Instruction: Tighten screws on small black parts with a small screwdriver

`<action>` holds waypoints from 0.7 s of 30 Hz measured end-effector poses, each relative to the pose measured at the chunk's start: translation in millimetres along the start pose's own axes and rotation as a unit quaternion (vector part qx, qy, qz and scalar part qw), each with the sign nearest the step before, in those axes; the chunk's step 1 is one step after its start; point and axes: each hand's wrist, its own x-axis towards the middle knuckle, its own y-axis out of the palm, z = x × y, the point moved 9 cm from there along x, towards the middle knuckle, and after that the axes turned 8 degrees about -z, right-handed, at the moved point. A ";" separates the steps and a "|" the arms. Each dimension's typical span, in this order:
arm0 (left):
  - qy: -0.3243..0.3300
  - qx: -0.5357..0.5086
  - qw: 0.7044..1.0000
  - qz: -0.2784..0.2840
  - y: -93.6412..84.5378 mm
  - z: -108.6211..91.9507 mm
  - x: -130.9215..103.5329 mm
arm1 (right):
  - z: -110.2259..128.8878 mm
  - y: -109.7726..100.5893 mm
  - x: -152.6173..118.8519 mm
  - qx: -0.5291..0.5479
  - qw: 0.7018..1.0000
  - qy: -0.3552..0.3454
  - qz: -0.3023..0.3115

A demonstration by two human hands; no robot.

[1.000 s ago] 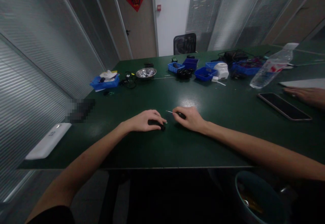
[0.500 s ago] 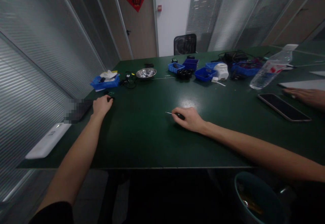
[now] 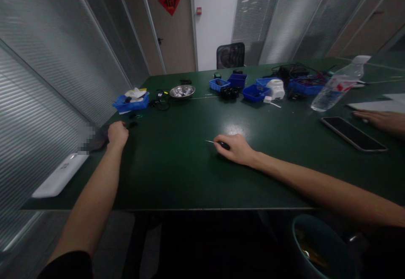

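Observation:
Near the left end of the table, my left hand is closed with curled fingers at the edge of a dark, partly blurred object. Its fingertips are mostly hidden behind the hand. A small black piece lies on the green tabletop just beyond that hand. In the middle, my right hand rests on the table, wrapped round a screwdriver with a black handle. The thin metal shaft points left, away from the fingers.
A white box-like device lies at the left edge. Farther back are a blue basket, a metal bowl and several blue trays. To the right are a tilted plastic bottle, a phone and another person's hand. A bin stands below.
My left hand has let go of the small black piece and moved left to the dark object, whose outline has shifted. My right hand stays put with the screwdriver.

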 end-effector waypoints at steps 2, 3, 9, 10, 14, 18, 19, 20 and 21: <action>-0.018 -0.008 1.000 -0.006 3.4 7.9 3.1 | 0.1 0.0 -0.1 -0.002 1.000 -0.002 -0.002; -0.023 -0.012 1.000 -0.008 4.8 10.0 4.2 | 0.2 0.2 -0.2 -0.003 1.000 -0.003 -0.001; -0.024 -0.029 0.998 -0.053 0.2 10.3 4.9 | 0.4 2.0 -0.7 -0.013 1.000 -0.009 0.002; -0.028 -0.035 0.997 -0.065 -2.4 10.4 4.4 | 0.1 2.4 -0.7 -0.015 1.000 -0.009 0.003; -0.047 -0.087 0.990 -0.098 -9.4 9.3 4.0 | -0.3 3.1 -0.8 -0.014 1.000 -0.010 0.006; -0.025 -0.149 0.982 -0.116 -13.2 2.0 6.2 | 0.3 2.4 -0.9 -0.010 1.000 -0.010 0.008; -0.029 -0.164 0.979 -0.115 -13.0 1.8 6.7 | 0.5 2.6 -0.9 -0.009 1.000 -0.009 0.010; -0.035 -0.178 0.977 -0.114 -12.6 2.2 7.1 | 0.6 2.6 -1.0 -0.009 1.000 -0.008 0.012; -0.040 -0.191 0.974 -0.114 -12.2 2.5 7.5 | 0.7 2.7 -1.0 -0.010 1.000 -0.008 0.012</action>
